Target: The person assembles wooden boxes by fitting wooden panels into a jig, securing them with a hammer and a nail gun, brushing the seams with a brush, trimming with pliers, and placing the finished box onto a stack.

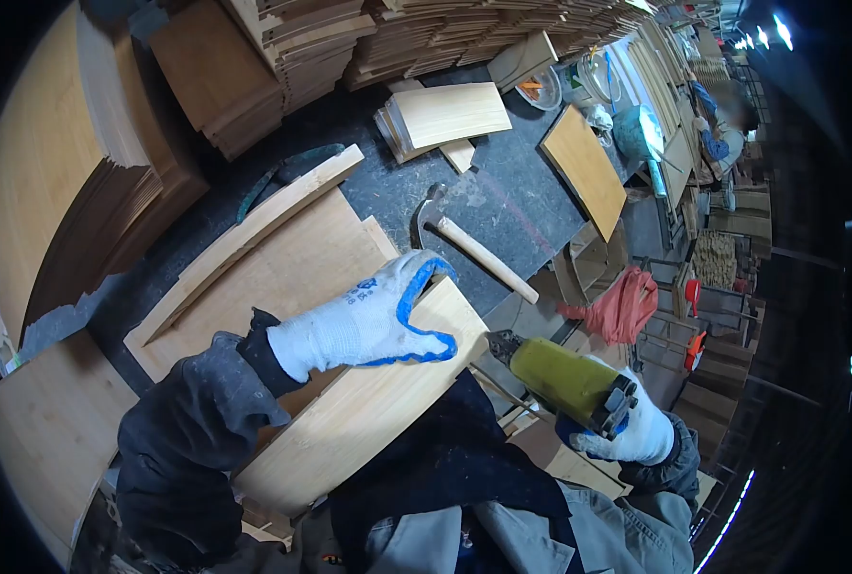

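My left hand [378,316], in a white glove with a blue palm, grips the end of a pale wooden board [359,435], thumb on its face and fingers over the far edge. That board runs along the near side of a flat wooden panel [273,273], and a narrow wooden rail [254,239] lines the panel's far side. In my gloved right hand [641,430] is a yellow-green nail gun [564,381]. Its dark nose points at the board's right end; whether they touch I cannot tell. A claw hammer [478,251] lies on the dark worktable [387,196] beyond my left hand.
Wooden panels [48,182] are stacked at the left, with more stacks along the back. A small pile of boards [450,120], a single board [584,172] and a clear bowl [541,88] are on the table. Red cloth [622,306] hangs at the right. Another person [727,134] is farther off.
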Motion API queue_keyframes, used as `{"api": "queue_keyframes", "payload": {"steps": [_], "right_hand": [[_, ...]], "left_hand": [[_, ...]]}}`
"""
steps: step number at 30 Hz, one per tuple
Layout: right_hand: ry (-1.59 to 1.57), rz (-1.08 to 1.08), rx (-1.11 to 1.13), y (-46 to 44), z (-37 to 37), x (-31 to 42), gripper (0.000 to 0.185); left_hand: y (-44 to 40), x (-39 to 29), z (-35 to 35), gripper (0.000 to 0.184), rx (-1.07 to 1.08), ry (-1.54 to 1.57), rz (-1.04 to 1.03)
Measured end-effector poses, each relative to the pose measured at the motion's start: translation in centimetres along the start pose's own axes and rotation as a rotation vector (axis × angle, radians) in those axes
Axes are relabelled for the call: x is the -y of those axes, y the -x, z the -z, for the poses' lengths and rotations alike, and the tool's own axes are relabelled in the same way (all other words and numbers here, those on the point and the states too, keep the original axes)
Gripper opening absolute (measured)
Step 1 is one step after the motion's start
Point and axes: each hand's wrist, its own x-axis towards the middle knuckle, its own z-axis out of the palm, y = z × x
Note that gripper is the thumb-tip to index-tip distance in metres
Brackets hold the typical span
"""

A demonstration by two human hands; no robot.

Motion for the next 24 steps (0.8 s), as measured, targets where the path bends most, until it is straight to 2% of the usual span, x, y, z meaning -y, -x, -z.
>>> {"api": "queue_keyframes", "payload": {"steps": [4,7,12,16,19,22,24], "right_hand": [[0.012,-0.015,-0.009,1.2,-0.3,-1.0,0.063],[-0.096,0.003,-0.085,1.3,-1.1,-1.2,0.064],[-0.165,-0.017,-0.042,1.2,-0.6,-1.0,0.065],[-0.051,0.033,-0.066,1.3,-0.4,-0.9,0.064],[0.023,-0.089,0.002,1.3,-0.3,-0.4,0.065],[-0.025,0.010,-0.117,1.8,-0.6,-1.4,0.063],[-0.034,0.068,-0.173,2.7,-1.1,-2.3,0.062]], "left_hand": [[0.2,-0.1,0.1,0.112,0.001,0.015,0.008],[0.2,-0.4,0.2,0.111,0.015,0.024,0.012],[0.4,-0.5,0.2,0.105,0.021,0.082,0.030],[0.2,-0.4,0.1,0.099,-0.003,0.039,-0.015],[0.2,-1.6,0.4,0.095,0.028,0.007,-0.018],[0.5,-2.8,0.3,0.092,0.055,0.050,0.043],[0.7,-2.9,0.1,0.087,-0.077,-0.028,-0.007]]}}
